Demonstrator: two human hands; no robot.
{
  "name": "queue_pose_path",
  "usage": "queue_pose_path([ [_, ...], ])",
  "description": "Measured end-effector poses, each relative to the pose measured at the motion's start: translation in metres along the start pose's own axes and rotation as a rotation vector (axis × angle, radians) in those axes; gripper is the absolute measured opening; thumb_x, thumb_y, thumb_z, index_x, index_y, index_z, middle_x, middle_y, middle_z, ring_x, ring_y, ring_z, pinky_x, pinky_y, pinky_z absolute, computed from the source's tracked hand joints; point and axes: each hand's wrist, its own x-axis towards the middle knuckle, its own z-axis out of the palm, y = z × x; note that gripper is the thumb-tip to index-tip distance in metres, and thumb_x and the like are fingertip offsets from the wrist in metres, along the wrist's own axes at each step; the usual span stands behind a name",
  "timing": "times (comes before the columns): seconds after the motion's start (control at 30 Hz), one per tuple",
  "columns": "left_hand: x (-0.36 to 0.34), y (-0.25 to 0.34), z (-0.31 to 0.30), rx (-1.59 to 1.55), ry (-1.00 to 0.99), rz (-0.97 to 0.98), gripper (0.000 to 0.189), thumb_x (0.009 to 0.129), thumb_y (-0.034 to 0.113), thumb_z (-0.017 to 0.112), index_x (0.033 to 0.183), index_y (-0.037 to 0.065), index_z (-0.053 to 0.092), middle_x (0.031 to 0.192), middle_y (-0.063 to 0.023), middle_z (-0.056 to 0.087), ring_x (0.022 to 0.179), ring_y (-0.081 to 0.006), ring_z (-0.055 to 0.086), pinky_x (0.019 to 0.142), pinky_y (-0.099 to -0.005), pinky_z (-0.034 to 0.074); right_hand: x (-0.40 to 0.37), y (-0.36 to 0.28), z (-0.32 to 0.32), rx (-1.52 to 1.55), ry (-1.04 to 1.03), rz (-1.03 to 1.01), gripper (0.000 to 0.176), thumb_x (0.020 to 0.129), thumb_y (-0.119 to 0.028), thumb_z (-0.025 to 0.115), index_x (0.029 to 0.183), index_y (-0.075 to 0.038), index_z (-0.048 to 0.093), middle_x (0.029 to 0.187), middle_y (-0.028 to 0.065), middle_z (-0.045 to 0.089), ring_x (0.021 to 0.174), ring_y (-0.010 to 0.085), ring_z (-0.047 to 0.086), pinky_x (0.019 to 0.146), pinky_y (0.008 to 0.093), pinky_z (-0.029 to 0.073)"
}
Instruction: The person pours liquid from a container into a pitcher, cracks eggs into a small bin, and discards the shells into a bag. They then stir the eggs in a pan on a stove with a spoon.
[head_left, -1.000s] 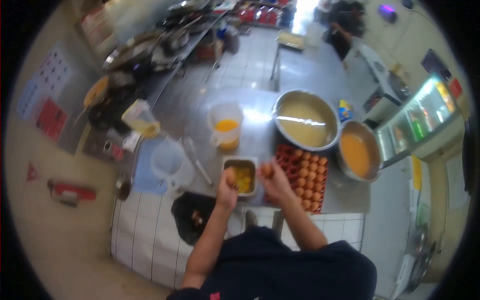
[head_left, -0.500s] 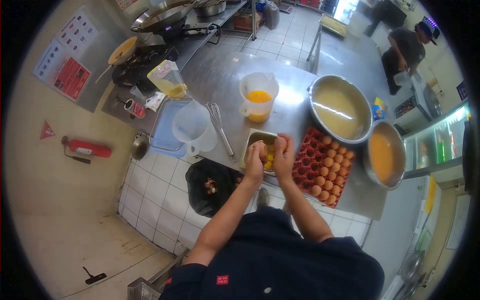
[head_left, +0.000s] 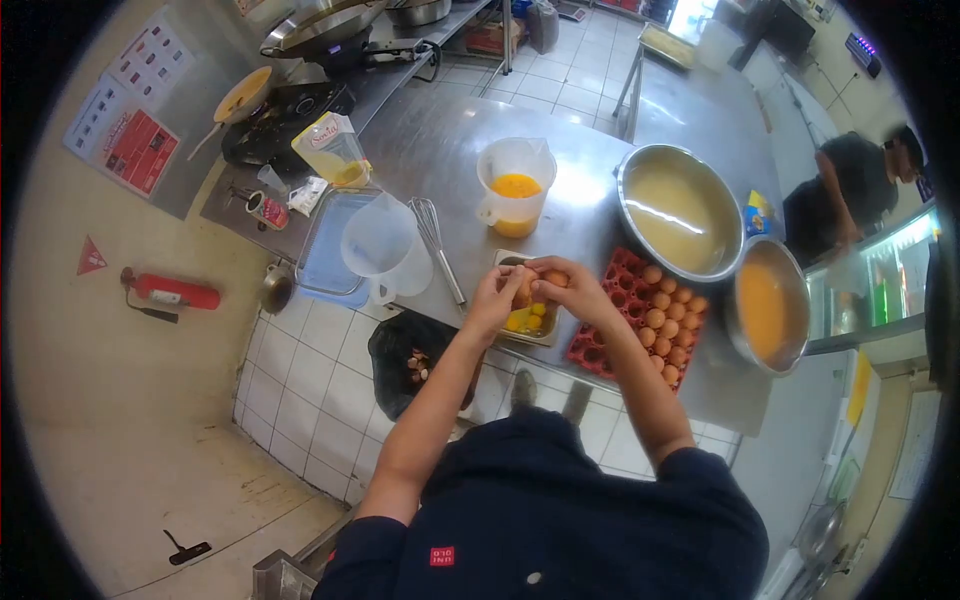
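My left hand (head_left: 494, 303) is closed on a brown egg (head_left: 524, 288) above a small rectangular metal pan (head_left: 543, 338). Beside it, my right hand (head_left: 585, 297) grips another brown egg or piece of shell (head_left: 556, 277). The two hands nearly meet. Whether either shell is cracked is hard to tell. In the pan below lie several yellow egg yolks (head_left: 533, 318) in clear white. Just right of my right hand, a red egg tray (head_left: 617, 290) carries several brown eggs (head_left: 656, 318) on its right side.
A jug of beaten egg (head_left: 516, 205), a whisk (head_left: 436, 250) and another clear jug (head_left: 385, 245) stand on the steel table. Large bowls of pale liquid (head_left: 680, 225) and orange liquid (head_left: 768, 305) are at right. A black bag (head_left: 405, 360) holds eggshells. A co-worker (head_left: 850, 190) is at right.
My hands have come together over the pan, the right one turning inward so its egg or shell now shows. The co-worker has moved nearer along the right side.
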Motion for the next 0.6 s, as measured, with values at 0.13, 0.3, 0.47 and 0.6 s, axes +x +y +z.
queue_pose_path([
  [0.13, 0.000, 0.018, 0.001, -0.054, -0.072, -0.086, 0.036, 0.096, 0.028, 0.064, 0.118, 0.001, 0.057, 0.104, -0.0039, 0.064, 0.096, -0.0113, 0.062, 0.085, -0.0249, 0.051, 0.004, -0.001, -0.008, 0.012, 0.013, 0.000, 0.033, 0.089, -0.008, 0.066, 0.121, -0.002, 0.063, 0.099, 0.0033, 0.066, 0.084, 0.0091, 0.062, 0.070, 0.0236, 0.053],
  [0.3, 0.000, 0.035, -0.006, 0.268, -0.283, 0.111, 0.046, 0.088, 0.017, 0.074, 0.126, -0.003, 0.059, 0.116, -0.0093, 0.067, 0.105, -0.0150, 0.064, 0.093, -0.0281, 0.050, 0.004, -0.003, -0.013, -0.010, 0.012, 0.017, 0.035, 0.088, -0.008, 0.068, 0.122, -0.003, 0.063, 0.100, 0.0032, 0.066, 0.086, 0.0107, 0.063, 0.071, 0.0244, 0.055],
  [0.47, 0.001, 0.035, -0.007, 0.365, -0.297, 0.111, 0.045, 0.088, 0.014, 0.073, 0.126, -0.004, 0.059, 0.115, -0.0098, 0.068, 0.103, -0.0152, 0.065, 0.091, -0.0275, 0.051, 0.004, -0.005, -0.016, -0.013, -0.062, 0.073, 0.037, 0.088, -0.009, 0.069, 0.124, -0.003, 0.063, 0.104, 0.0043, 0.067, 0.089, 0.0127, 0.063, 0.075, 0.0258, 0.056],
  [0.6, 0.005, 0.030, -0.010, 0.399, -0.305, 0.104, 0.044, 0.089, 0.012, 0.072, 0.127, -0.006, 0.058, 0.115, -0.0102, 0.068, 0.101, -0.0151, 0.066, 0.089, -0.0273, 0.053, 0.009, 0.005, -0.018, -0.010, -0.085, 0.042, 0.036, 0.087, -0.006, 0.067, 0.123, 0.000, 0.063, 0.104, 0.0051, 0.068, 0.090, 0.0123, 0.063, 0.076, 0.0263, 0.056],
])
